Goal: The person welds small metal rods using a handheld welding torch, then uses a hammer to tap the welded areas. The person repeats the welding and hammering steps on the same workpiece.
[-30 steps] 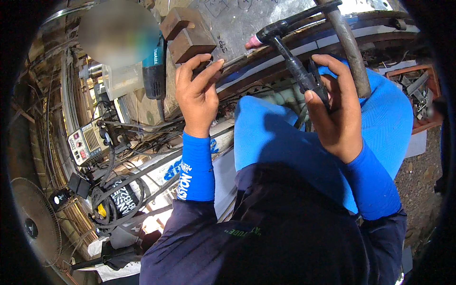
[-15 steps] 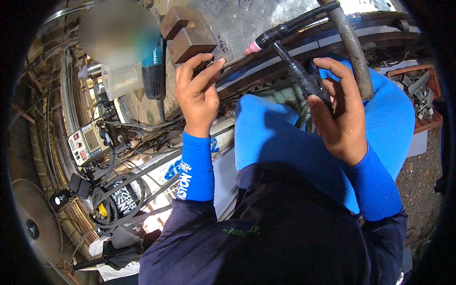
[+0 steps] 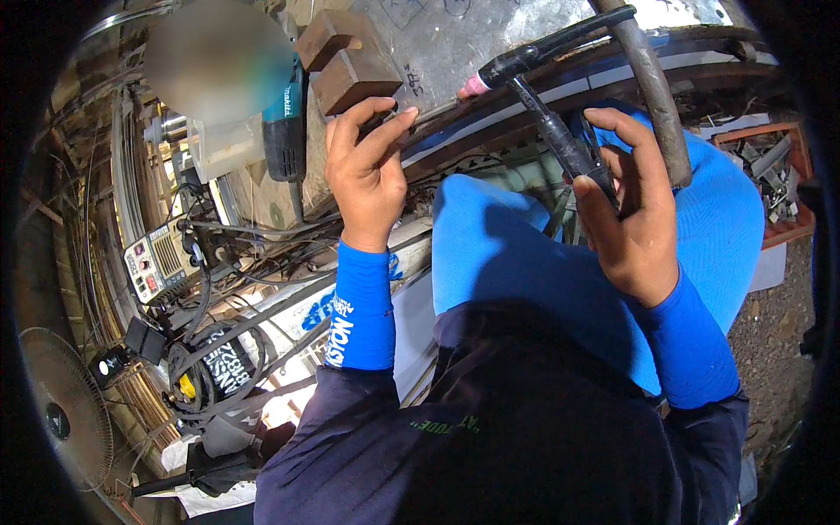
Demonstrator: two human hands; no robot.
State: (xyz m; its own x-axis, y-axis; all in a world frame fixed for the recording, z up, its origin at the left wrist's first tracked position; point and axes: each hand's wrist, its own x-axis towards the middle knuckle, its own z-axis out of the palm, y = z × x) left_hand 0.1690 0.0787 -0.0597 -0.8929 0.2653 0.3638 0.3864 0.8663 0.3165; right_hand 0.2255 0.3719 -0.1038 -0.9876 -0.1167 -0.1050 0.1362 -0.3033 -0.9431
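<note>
My right hand (image 3: 637, 206) is wrapped round the handle of a black TIG welding torch (image 3: 551, 131). The torch's pink cup (image 3: 472, 87) points left, at the front edge of a grey metal plate (image 3: 499, 24). My left hand (image 3: 367, 175) is raised, thumb and fingers closed in a pinch. Something small and dark shows between them, too hidden to name. Just beyond those fingertips sits a notched brown metal block (image 3: 357, 77).
A bare metal pipe (image 3: 652, 96) slants across beside my right hand. A teal and black power tool (image 3: 284, 131) lies left of the block. Further left are a welding machine (image 3: 157, 262), coiled cables and a fan (image 3: 66, 411). An orange crate (image 3: 792, 229) of metal scraps stands at right.
The torch has shifted very slightly to the right, and its handle tilts a little differently in my right hand. My left hand is almost still.
</note>
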